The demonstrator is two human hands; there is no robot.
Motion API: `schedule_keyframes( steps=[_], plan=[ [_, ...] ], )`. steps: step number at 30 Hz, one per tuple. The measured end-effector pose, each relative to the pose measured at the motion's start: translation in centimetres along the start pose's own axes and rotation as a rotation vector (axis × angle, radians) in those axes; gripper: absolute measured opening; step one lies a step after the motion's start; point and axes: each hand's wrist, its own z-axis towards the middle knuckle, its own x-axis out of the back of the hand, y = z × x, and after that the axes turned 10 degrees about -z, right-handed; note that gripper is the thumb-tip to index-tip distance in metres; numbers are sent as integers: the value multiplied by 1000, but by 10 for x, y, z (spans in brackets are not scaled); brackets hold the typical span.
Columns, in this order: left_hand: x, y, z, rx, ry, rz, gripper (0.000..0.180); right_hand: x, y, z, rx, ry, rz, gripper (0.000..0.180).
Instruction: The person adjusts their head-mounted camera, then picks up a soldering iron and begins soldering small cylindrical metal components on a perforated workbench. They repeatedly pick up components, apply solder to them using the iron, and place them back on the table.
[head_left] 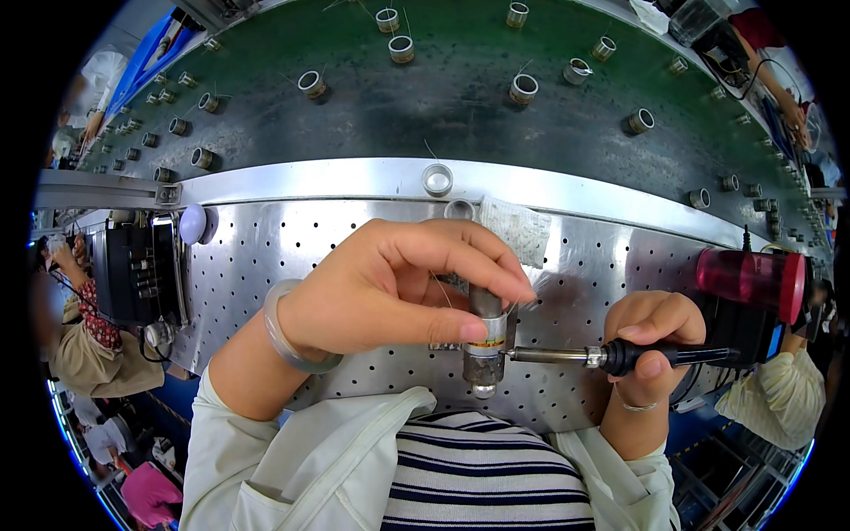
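Left hand [390, 279] arched over the metal cylinder [484, 365], thumb against its left side, forefinger reaching across the dark far section; whether I clamp the piece or merely steady it, I cannot tell. Right hand [653, 326] grasps a soldering iron [558, 356] by the black handle, its shaft level and pointing left, the tip meeting the cylinder's right side by the striped band [487, 343]. The piece sits in front of my chest, above the near part of the perforated metal plate [266, 274]; its support is hidden. For a good joint, I judge: brace the right wrist, lay the tip's side on rather than stabbing, heat briefly, keep the piece from rolling. Thumb to stay clear of the hot shaft; the fine wire [440, 288] near the left fingers best kept from the tip. Orientation: long axis runs near to far, roughly square to the iron. Bright rounded end [482, 390] points back at my striped shirt [487, 469], dark end away, toward the metal ring [436, 180] on the ledge.
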Motion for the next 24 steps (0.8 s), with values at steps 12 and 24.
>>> schedule_keyframes(
  steps=[12, 24],
  plan=[
    [4, -3, 0, -58, -29, 70, 15, 0, -1, 1, -1, -25, -46, 22],
    [7, -3, 1, -98, -55, 102, 14, -1, -5, 1, 11, -24, -104, 24]
  ],
)
